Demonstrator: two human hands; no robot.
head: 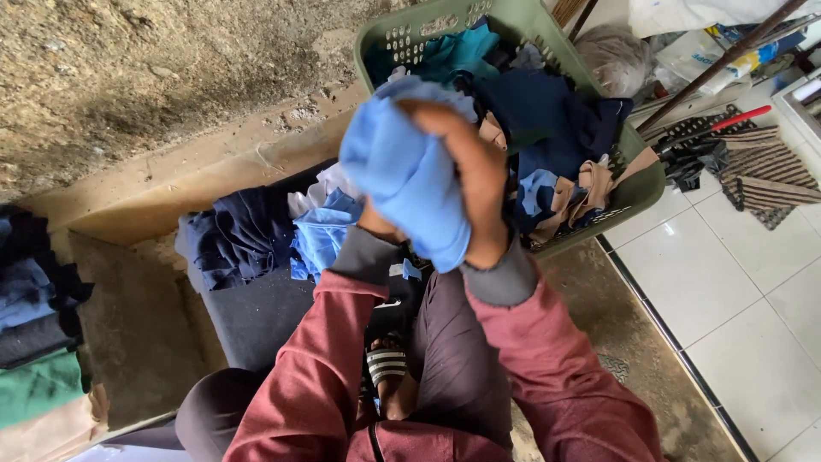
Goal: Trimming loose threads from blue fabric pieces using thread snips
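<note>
Green laundry basket (643, 184) against rough wall (128, 68), filled with dark blue and tan clothes. Folded navy garment (239, 235) on dark cushion (256, 316). Stacked clothes (34, 316) far left. Striped mat (770, 171) on white tiled floor (735, 291).

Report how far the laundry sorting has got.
Done: clothes lie piled on the dark seat and stacked at left. In hand: both hands, left hand and right hand, grip a light blue cloth. Left: the green basket looks full.
</note>
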